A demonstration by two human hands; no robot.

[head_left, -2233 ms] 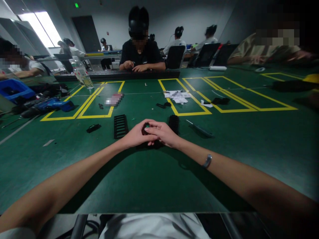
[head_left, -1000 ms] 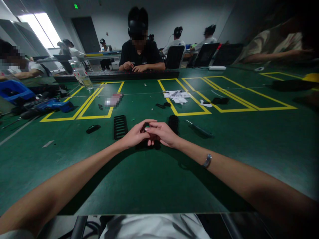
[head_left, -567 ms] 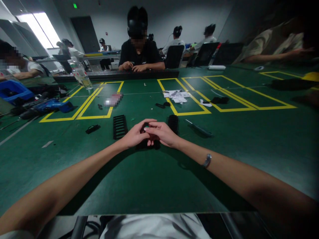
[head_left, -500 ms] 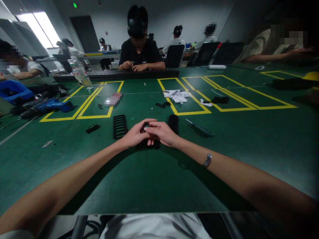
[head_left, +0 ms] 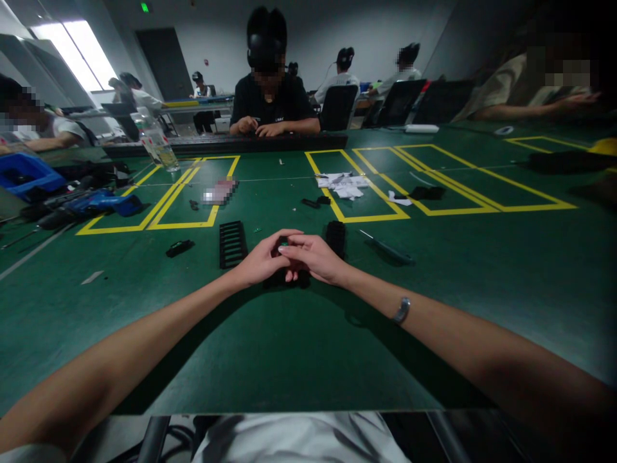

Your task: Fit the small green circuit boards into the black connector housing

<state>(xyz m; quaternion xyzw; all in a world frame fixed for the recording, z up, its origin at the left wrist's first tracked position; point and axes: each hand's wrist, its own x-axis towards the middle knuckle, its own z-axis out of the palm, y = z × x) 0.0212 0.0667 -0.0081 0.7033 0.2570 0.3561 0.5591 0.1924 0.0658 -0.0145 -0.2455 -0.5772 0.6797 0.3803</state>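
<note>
My left hand and my right hand meet above the table, fingers curled around a small black-and-green part. Most of that part is hidden by the fingers. My right thumb presses near its green spot. To the left of my hands lies a black slotted rack. A second black ridged piece sits just beyond my right wrist. Further right rests a screwdriver, its metal shaft pointing away to the left. Another small black part with some green lies at the left.
Yellow tape rectangles mark the green table. Crumpled white paper, black bits and a tiny green piece lie beyond my hands. At left are a blue power tool and a bottle. A person sits opposite.
Both hands keep the same closed grip on the small part in the same place. Only the camera view has shifted very slightly.
</note>
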